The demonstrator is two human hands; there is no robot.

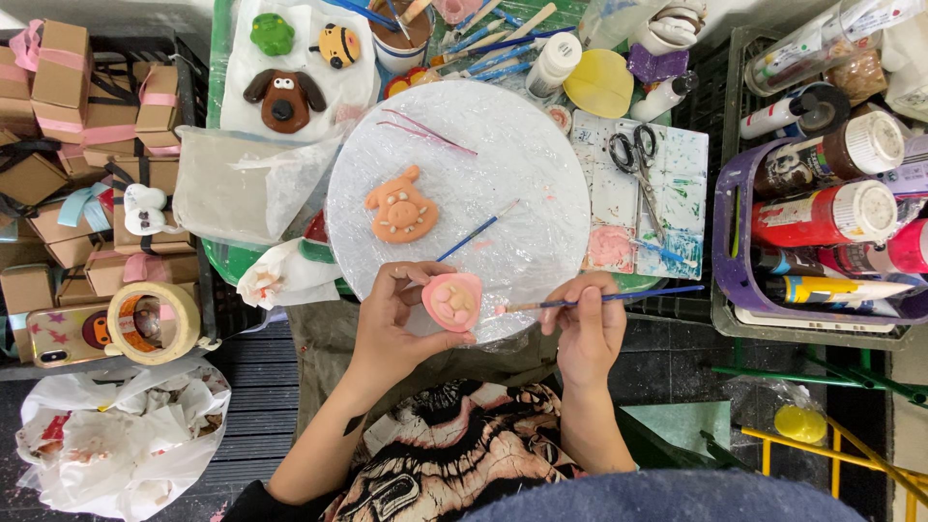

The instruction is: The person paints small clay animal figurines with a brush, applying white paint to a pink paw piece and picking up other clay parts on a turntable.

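Note:
My left hand (391, 324) grips a small pink clay face piece (451, 301) at the near edge of a round board wrapped in clear film (522, 155). My right hand (588, 324) pinches a thin blue-handled paintbrush (619, 297) whose tip points left, right beside the pink piece. An orange clay pig-like figure (399, 206) lies on the board to the left of centre. A second blue brush (478, 230) rests loose on the board just above the pink piece.
Scissors (633, 155) and a paint-smeared palette (667, 193) lie right of the board. A purple bin holds paint bottles (822, 213) at far right. Finished clay figures (285, 97) sit at top left, beside small cardboard boxes (58, 87), a tape roll (153, 322) and a white bag (106, 435).

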